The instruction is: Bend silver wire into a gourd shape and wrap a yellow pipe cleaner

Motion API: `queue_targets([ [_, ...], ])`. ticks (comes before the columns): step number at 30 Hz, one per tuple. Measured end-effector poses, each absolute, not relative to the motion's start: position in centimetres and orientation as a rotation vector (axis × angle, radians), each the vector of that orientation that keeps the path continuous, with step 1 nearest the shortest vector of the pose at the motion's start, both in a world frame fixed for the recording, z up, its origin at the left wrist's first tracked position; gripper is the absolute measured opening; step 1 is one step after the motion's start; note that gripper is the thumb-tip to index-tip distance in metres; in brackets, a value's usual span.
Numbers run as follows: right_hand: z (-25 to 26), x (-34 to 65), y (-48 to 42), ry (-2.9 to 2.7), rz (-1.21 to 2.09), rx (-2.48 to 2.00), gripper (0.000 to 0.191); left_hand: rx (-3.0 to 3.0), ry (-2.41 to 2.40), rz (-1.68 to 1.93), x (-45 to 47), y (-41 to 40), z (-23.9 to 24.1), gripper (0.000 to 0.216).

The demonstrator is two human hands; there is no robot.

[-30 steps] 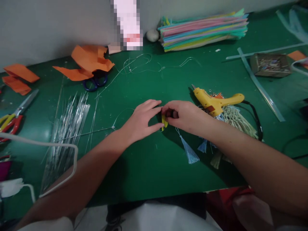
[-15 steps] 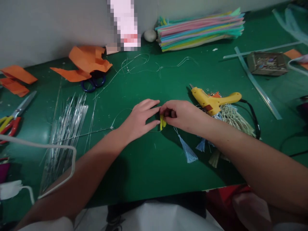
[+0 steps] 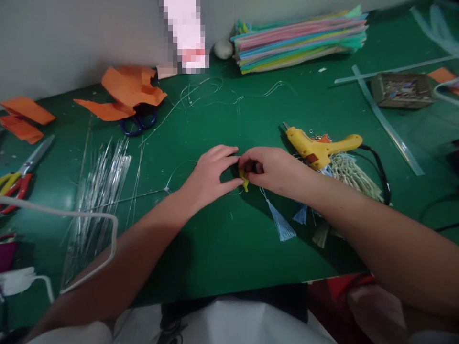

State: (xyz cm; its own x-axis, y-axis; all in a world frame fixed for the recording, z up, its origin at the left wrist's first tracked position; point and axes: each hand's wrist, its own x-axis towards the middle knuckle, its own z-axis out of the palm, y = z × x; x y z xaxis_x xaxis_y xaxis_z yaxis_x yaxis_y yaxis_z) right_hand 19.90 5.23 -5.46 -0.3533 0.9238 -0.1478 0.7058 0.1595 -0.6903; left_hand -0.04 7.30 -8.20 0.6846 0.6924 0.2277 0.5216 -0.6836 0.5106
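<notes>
A small, narrow yellow strip [image 3: 245, 185] is pinched between the thumb and fingers of my right hand [image 3: 270, 165], which hide its upper part. My left hand [image 3: 211, 177] lies low over the green table [image 3: 222, 253], fingers stretched and apart. Its thumb tip meets the strip's left side, and the fingertips reach close to the right hand's. Thin clear thread [image 3: 179, 167] curves out from behind the left hand. A light blue tassel [image 3: 281, 222] rests just below the right hand. The yellow glue gun [image 3: 313, 148] lies beyond the right wrist.
Silvery strands [image 3: 103, 196] lie under a white cable [image 3: 53, 210] at left, near red-and-yellow scissors [image 3: 21, 179]. Orange paper [image 3: 129, 91] partly covers blue-handled scissors [image 3: 138, 125]. Coloured strips [image 3: 301, 45] are bundled at the back. Pale tassels [image 3: 355, 177] and a small box [image 3: 401, 91] sit right.
The lower end of the yellow strip has shifted and now looks bent and narrower. The left thumb has moved slightly right towards it. My view has shifted slightly.
</notes>
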Motion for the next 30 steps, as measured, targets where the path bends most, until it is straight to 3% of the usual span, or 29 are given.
queue_targets([
  [23,-5.3,20.0,4.9,-2.174,0.89,-1.581,0.02,2.468,0.99,0.553,0.3,7.1,-8.0,0.039],
  [30,0.9,20.4,2.9,-1.707,0.838,-1.33,0.022,2.471,0.986,0.554,0.2,7.3,-8.6,0.044],
])
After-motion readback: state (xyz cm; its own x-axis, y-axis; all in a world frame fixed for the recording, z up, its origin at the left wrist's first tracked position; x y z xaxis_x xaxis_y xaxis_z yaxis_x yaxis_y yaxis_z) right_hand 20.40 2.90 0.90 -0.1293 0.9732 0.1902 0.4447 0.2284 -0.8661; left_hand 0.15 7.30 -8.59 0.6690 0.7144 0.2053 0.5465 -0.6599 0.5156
